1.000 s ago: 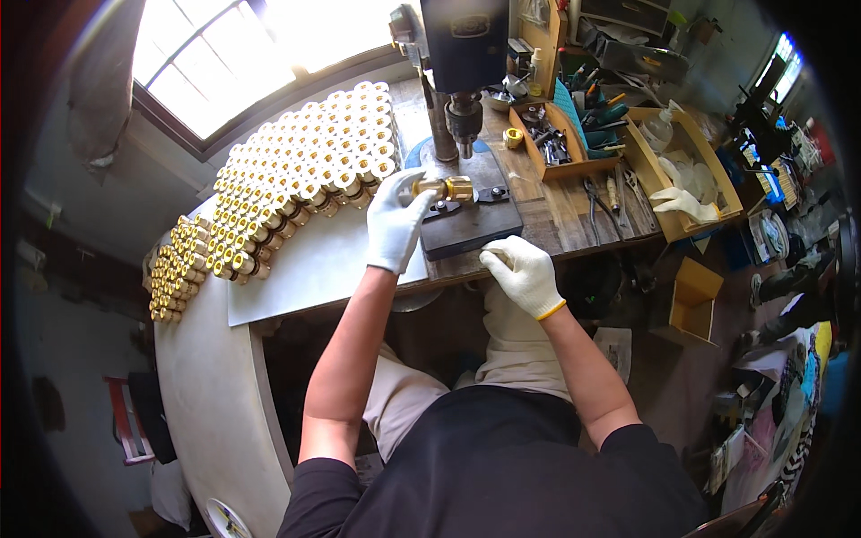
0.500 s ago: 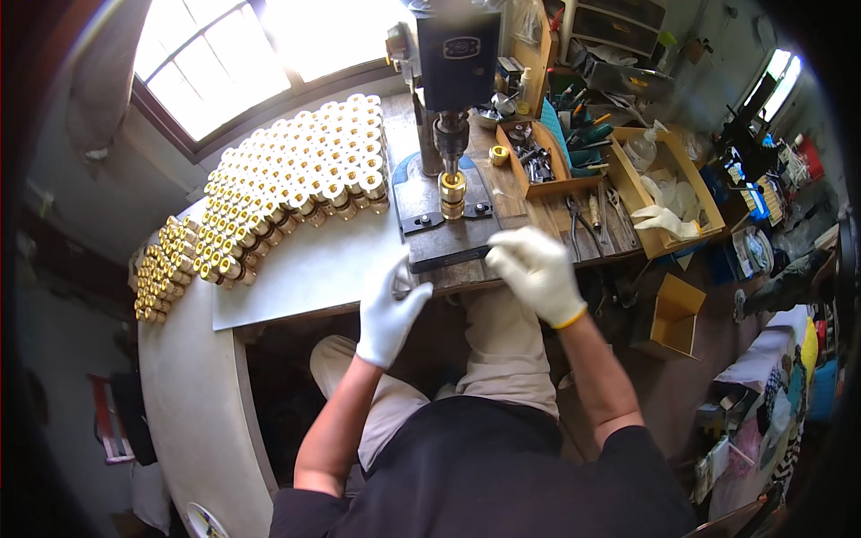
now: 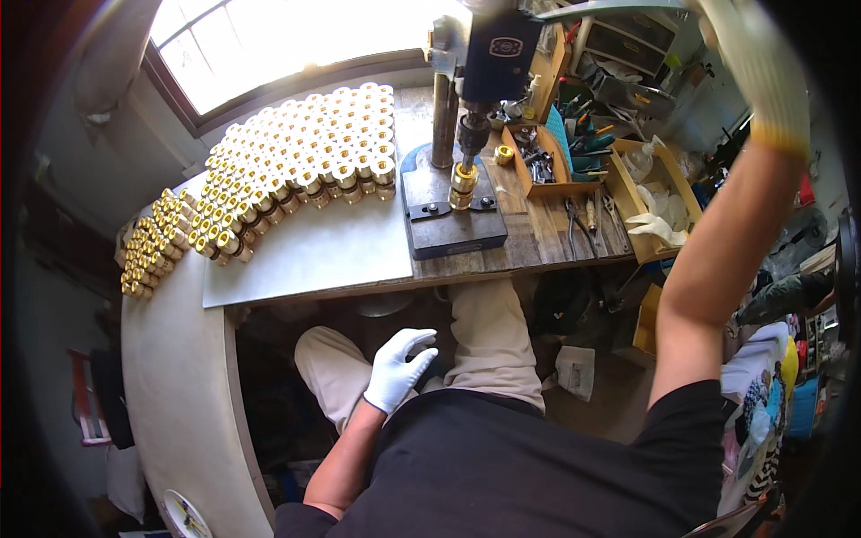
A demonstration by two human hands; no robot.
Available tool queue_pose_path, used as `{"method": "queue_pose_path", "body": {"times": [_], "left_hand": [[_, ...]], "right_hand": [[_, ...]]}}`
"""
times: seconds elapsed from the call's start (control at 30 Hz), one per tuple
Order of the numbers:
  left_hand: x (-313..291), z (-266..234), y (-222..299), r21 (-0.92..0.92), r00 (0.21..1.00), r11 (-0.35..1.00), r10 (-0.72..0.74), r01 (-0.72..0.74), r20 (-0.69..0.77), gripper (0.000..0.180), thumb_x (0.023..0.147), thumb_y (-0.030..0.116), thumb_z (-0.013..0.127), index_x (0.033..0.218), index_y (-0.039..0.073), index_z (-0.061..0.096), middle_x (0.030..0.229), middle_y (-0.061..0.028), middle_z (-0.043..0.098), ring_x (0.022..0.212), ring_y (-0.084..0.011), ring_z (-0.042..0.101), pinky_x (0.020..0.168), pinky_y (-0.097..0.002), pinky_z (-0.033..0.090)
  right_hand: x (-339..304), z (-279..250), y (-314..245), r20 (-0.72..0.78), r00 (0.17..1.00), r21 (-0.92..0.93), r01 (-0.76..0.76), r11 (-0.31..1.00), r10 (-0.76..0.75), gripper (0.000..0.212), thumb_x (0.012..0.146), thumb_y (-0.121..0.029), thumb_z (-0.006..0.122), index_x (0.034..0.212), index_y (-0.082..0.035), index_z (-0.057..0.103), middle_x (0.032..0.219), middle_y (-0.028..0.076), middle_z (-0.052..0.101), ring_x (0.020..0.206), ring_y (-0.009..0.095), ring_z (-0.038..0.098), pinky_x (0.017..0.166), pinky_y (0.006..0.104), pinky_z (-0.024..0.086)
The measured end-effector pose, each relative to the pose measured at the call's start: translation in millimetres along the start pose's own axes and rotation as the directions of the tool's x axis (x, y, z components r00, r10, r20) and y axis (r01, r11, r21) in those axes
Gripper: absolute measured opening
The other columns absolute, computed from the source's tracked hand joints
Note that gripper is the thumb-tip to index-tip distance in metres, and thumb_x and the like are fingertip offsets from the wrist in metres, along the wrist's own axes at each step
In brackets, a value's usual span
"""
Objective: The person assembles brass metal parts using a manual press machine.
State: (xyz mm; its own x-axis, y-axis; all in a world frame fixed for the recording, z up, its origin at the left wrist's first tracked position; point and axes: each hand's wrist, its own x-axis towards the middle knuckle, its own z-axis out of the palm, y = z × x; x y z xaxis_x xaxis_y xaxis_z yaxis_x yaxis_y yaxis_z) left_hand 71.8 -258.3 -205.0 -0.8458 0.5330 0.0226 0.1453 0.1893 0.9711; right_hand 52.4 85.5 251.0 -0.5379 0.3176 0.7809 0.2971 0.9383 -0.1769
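My left hand, in a white glove, hovers over my lap below the bench edge. Its fingers are loosely bent, the thumb stands apart, and nothing shows between them. My right hand, gloved in white with a yellow cuff, is raised at the top right by the end of a grey lever. Its fingers are smeared and partly cut off, so their grip is unclear. On the dark base of a bench press, a brass fitting stands upright under the chuck.
Rows of brass fittings fill a white board on the left. A single brass piece sits beside a parts box. Pliers lie near a cardboard box with gloves.
My right hand has left the press base and swung up to the far right, near the lever. My left hand has dropped back from the bench edge to my lap. The view has shifted slightly.
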Motion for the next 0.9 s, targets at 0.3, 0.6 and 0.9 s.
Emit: {"method": "queue_pose_path", "body": {"times": [0.3,0.6,0.9], "left_hand": [[92.6,31.7,134.2,0.153,0.667,0.65,0.732,-0.744,0.137,0.046,0.086,0.017,0.086,0.127,0.005,0.072,0.125,-0.0162,0.07,0.117,-0.0402,0.066,0.1,-0.0489,0.055],[201.4,120.4,269.9,0.107,0.251,0.234,0.949,-0.966,0.192,0.052,0.074,0.049,0.089,0.111,0.015,0.075,0.123,-0.0015,0.072,0.132,-0.0289,0.06,0.119,-0.0531,0.038],[183.2,105.0,236.5,0.141,0.278,0.249,0.926,-0.958,0.256,0.065,0.074,0.045,0.088,0.126,0.01,0.07,0.133,-0.0087,0.068,0.142,-0.032,0.053,0.121,-0.0526,0.039]], "right_hand": [[-178.9,70.2,35.5,0.38,0.922,0.322,-0.062,0.945,-0.069,0.04,0.109,-0.023,0.065,0.144,-0.002,0.066,0.107,0.026,0.077,0.098,0.042,0.077,0.088,0.0445,0.059],[-180.7,107.9,65.4,0.524,0.851,0.263,-0.181,0.948,0.017,0.049,0.11,-0.028,0.066,0.154,-0.008,0.058,0.12,0.018,0.075,0.107,0.03,0.073,0.095,0.0402,0.057],[-184.5,158.5,57.2,0.545,0.835,0.343,-0.302,0.889,0.073,0.055,0.11,-0.03,0.068,0.159,-0.009,0.052,0.126,0.013,0.071,0.109,0.021,0.069,0.099,0.0373,0.054]]}}
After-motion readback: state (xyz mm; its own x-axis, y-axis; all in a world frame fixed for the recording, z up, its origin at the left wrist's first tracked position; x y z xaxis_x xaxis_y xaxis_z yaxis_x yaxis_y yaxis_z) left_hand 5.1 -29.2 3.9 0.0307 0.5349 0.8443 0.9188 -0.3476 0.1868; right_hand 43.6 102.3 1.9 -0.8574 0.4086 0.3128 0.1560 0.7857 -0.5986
